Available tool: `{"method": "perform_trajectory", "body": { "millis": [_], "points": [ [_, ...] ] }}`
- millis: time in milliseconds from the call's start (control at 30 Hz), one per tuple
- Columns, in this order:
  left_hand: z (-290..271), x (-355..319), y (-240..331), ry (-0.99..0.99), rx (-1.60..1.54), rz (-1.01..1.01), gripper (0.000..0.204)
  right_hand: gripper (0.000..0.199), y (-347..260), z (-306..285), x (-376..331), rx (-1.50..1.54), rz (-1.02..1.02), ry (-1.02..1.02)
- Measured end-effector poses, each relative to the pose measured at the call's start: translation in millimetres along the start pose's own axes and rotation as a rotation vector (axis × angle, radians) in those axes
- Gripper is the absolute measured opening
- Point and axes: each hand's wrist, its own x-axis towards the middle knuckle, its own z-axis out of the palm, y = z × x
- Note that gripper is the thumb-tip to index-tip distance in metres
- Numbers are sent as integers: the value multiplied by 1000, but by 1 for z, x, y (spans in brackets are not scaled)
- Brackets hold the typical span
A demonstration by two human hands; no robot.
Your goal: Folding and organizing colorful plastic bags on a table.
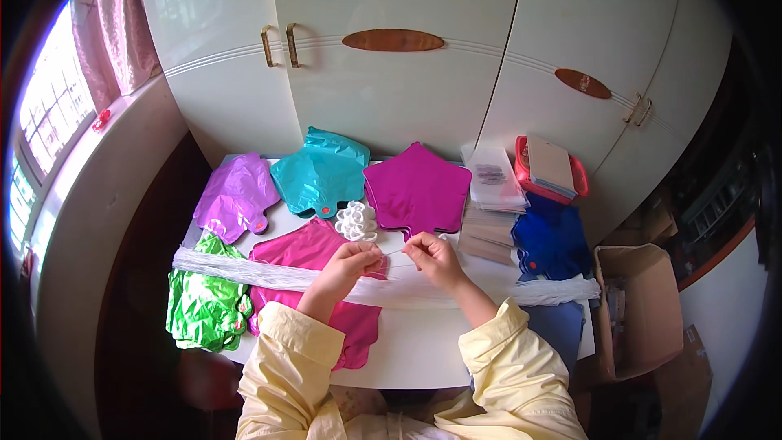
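Observation:
My left hand [357,264] and my right hand [435,261] meet over the middle of the table, each in a pinch. A thin white string [393,253] runs between their fingertips. Under my wrists a long bundle of white strings [232,266] lies across the table from left to right. Just beyond my hands is a stack of magenta star-shaped foil balloons [417,187], its neck pointing toward my right fingers. A small heap of white looped pieces [356,222] sits beside it. Pink foil balloons [297,248] lie partly beneath the strings and my left forearm.
Purple [236,195], teal [322,171] and green foil balloons [204,310] lie at the left, dark blue ones [552,236] at the right. Stacked clear packets [487,232] stand near a red basket [580,177] of cards. An open cardboard box [660,310] adjoins the table's right edge; cabinets [391,98] stand behind.

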Motion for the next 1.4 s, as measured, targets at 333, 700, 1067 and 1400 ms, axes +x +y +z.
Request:
{"method": "perform_trajectory", "body": {
  "millis": [333, 700, 1067, 1400],
  "points": [
    [17, 9, 2, 199, 654, 384, 21, 16, -1, 22, -9, 88, 36, -234],
    [34, -3, 17, 51, -247, 135, 19, 16, -1, 13, -7, 74, 198, -248],
    [6, 1, 1, -2, 258, -52, 24, 11, -10, 11, -5, -105, -59, -150],
    [1, 1, -5, -109, -218, -16, 26, 11, -28, 20, -8, 428, 41, -229]
  ]
}}
